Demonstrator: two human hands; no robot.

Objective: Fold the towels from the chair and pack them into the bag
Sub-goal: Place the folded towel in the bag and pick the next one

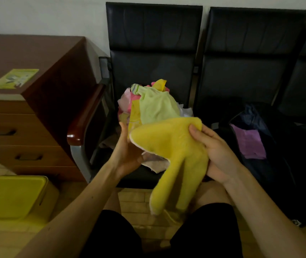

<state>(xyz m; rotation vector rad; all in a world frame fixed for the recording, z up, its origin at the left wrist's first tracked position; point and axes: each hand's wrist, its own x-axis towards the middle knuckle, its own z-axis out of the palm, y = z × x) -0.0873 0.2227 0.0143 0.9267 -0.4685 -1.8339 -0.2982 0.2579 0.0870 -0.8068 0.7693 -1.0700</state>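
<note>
Row of black padded chairs against a pale wall; the left chair [154, 34] carries the towels, and the neighbouring chair [256, 34] stands just to its right. Brown wooden desk [36, 53] with drawers to the left of the row, close beside the left chair's glossy wooden armrest [85, 116]. Dark bag [282, 174] slumped open at the neighbouring chair's seat; can't tell if it sits on the seat or the floor. Yellow plastic bin [12, 198], lid on, on the tiled floor below the desk. Heap of towels [128, 107], unfolded, on the left chair's seat, pinks and whites showing; a light green towel [155, 107] lies on top. Yellow towel [172, 146] is held in the air in front of the heap, above the person's knees, unfolded, its lower part hanging in two long lobes. Right hand [215, 151] has the towel's upper right corner, grip pinching: thumb on the front face, fingers behind. Left hand [128, 151] is at the towel's left edge, palm up, grip spread, fingers straight along the cloth; whether the thumb catches fabric is unclear. Purple towel [250, 144] lies flat inside the bag's opening. Green printed leaflet [14, 78] lies on the desk top.
</note>
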